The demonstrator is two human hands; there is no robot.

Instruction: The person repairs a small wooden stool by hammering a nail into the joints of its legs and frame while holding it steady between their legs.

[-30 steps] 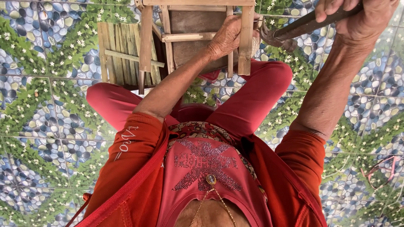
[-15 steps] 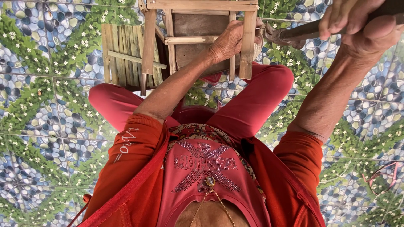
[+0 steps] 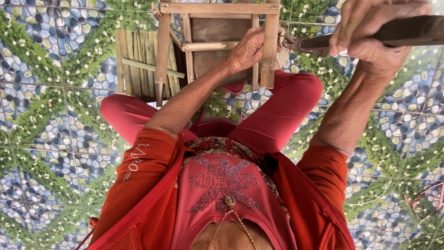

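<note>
Head view, left to right: we see one flat panel of bamboo slats [image 3: 138, 62] on the pebble-patterned tile floor [image 3: 41, 139], then one bamboo frame [image 3: 217, 28] of pale round poles, our left hand [image 3: 247, 50] clasping an upright. Our right hand [image 3: 370, 32] clenches one dark-handled knife [image 3: 397, 33].

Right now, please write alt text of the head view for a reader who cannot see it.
The left hand grips a bamboo frame, while the right hand holds a dark-handled tool raised beside it. Below are red trousers and a pebble-patterned tiled floor.
</note>
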